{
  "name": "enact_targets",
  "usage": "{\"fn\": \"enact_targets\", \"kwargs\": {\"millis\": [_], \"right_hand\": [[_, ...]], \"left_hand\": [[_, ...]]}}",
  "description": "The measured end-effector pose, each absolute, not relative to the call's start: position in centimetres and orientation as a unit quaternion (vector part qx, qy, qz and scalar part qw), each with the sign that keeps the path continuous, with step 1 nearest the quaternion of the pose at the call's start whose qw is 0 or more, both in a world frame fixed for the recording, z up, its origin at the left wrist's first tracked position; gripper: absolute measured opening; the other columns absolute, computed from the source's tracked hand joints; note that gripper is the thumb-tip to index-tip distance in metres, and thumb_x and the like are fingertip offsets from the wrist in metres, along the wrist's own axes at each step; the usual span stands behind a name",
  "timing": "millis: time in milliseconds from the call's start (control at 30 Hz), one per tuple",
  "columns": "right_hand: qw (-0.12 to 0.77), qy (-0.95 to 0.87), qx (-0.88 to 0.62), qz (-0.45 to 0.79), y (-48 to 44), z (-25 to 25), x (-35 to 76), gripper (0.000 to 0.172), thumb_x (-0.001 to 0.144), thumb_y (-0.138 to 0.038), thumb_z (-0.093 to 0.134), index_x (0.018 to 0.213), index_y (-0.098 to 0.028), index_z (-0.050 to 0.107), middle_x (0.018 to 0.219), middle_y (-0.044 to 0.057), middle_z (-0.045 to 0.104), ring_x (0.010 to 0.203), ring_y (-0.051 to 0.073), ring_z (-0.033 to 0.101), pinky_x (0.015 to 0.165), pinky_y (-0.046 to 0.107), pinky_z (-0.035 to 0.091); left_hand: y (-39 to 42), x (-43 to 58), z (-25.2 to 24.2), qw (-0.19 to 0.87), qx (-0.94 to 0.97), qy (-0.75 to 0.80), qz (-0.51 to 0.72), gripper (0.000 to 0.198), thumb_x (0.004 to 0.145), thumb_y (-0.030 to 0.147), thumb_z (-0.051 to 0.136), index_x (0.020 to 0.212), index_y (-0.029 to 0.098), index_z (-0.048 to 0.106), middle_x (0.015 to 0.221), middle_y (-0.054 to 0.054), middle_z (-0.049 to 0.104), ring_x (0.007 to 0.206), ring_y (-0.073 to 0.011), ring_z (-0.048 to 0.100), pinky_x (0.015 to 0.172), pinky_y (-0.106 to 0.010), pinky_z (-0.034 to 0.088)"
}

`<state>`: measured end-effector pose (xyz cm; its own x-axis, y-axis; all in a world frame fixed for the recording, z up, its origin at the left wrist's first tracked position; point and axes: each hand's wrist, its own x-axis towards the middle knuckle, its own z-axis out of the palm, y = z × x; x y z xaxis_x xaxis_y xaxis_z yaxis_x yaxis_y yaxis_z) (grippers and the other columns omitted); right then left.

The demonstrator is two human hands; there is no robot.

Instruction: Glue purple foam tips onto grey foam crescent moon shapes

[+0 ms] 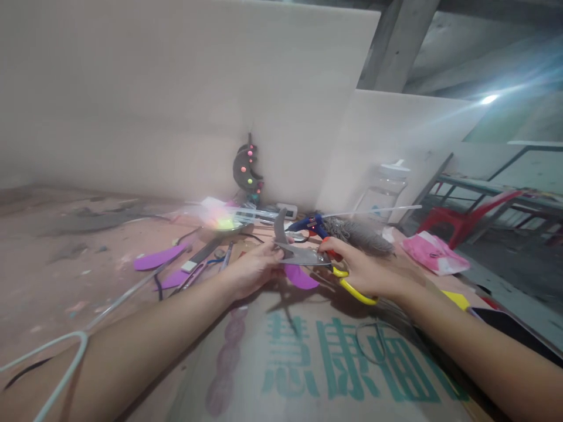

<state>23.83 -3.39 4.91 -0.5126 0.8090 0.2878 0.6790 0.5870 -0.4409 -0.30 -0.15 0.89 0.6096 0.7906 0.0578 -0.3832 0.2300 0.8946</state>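
Observation:
My left hand (251, 269) pinches a curved grey cut-out piece (280, 230) that stands up from its fingertips. My right hand (367, 271) is closed round yellow-handled scissors (347, 282), whose blades (308, 256) point left and meet the grey piece. Both hands hover over a sheet of cardboard (325, 363) printed with green characters. A purple oval piece (300, 276) lies just under the scissors.
Purple cut-outs (158, 258), a blue glue gun (308, 224), glue sticks, a grey feathery bundle (358, 234) and a clear bottle (385, 187) crowd the back of the table. A white wire (65, 351) lies left. A pink bag (433, 252) lies right, with a red chair (466, 220) beyond. A decorated dark crescent (246, 170) leans in the corner.

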Motion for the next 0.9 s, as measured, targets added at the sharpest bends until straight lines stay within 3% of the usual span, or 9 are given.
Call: {"fn": "enact_targets", "kwargs": {"millis": [100,400,667,900], "right_hand": [[0.249,-0.866,-0.414,0.13,-3.5,4.9,23.8,0.032,0.082,-0.038,0.061,0.109,-0.022,0.053,0.111,0.008,0.058,0.097,0.022,0.057,0.082,0.033,0.048],[0.269,-0.869,-0.399,0.114,-3.5,4.6,24.1,0.031,0.078,-0.03,0.065,0.107,-0.023,0.054,0.104,0.006,0.058,0.089,0.02,0.055,0.074,0.03,0.046],[0.269,-0.882,-0.385,0.022,-3.3,4.0,24.3,0.031,0.076,-0.026,0.066,0.104,-0.023,0.055,0.094,0.006,0.058,0.08,0.019,0.054,0.068,0.03,0.042],[0.252,-0.887,-0.387,-0.012,-3.3,4.1,24.5,0.03,0.077,-0.026,0.066,0.105,-0.023,0.055,0.093,0.006,0.057,0.078,0.019,0.054,0.065,0.029,0.04]], "left_hand": [[-0.2,-0.4,1.0,0.759,0.5,0.181,0.377,0.034,0.074,0.034,0.073,0.104,0.022,0.06,0.096,-0.007,0.066,0.079,-0.0182,0.063,0.066,-0.029,0.049],[-1.1,-0.4,2.4,0.754,0.497,0.193,0.383,0.036,0.064,0.032,0.081,0.094,0.019,0.066,0.087,-0.008,0.068,0.083,-0.0213,0.063,0.072,-0.03,0.046],[-1.6,-0.2,3.1,0.745,0.478,0.188,0.427,0.033,0.064,0.014,0.074,0.094,0.02,0.064,0.087,-0.003,0.067,0.082,-0.0179,0.063,0.077,-0.028,0.045],[-1.4,-0.1,3.0,0.747,0.486,0.162,0.425,0.026,0.069,0.011,0.068,0.093,0.019,0.064,0.089,-0.003,0.067,0.086,-0.0177,0.062,0.08,-0.029,0.044]]}}
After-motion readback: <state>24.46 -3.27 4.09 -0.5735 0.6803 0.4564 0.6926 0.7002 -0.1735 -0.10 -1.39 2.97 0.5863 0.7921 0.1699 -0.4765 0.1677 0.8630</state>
